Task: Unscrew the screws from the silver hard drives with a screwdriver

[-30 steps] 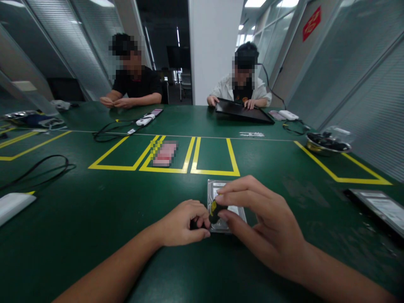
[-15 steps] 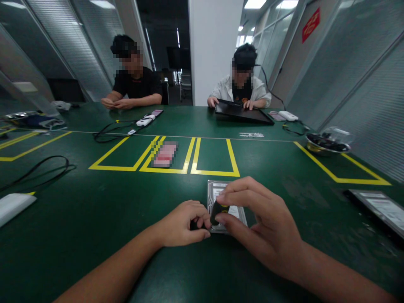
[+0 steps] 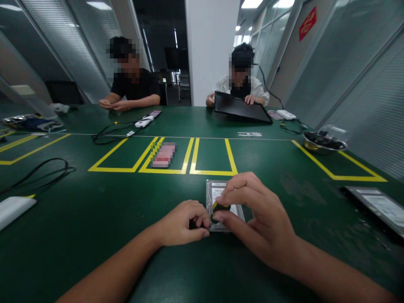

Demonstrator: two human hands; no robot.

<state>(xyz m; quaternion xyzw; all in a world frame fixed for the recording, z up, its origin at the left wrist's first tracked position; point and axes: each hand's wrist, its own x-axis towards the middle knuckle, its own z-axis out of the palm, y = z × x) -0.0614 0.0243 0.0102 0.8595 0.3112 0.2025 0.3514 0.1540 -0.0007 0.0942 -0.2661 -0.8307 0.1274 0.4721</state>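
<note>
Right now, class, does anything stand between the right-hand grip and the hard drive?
Nothing visible does, apart from the black-and-yellow tool that the right-hand grip holds over the hard drive. The left hand is at the drive's left edge, beside the path. The tool's tip can't be made out.

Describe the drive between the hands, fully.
The hard drive is a rectangular, silver-grey, metallic-looking slab with a white printed label, text illegible. It lies flat on the green table, label up. The left hand is at its left edge, contact unclear; the right hand, pinching a black-and-yellow handle, hides much of its right side.
</note>
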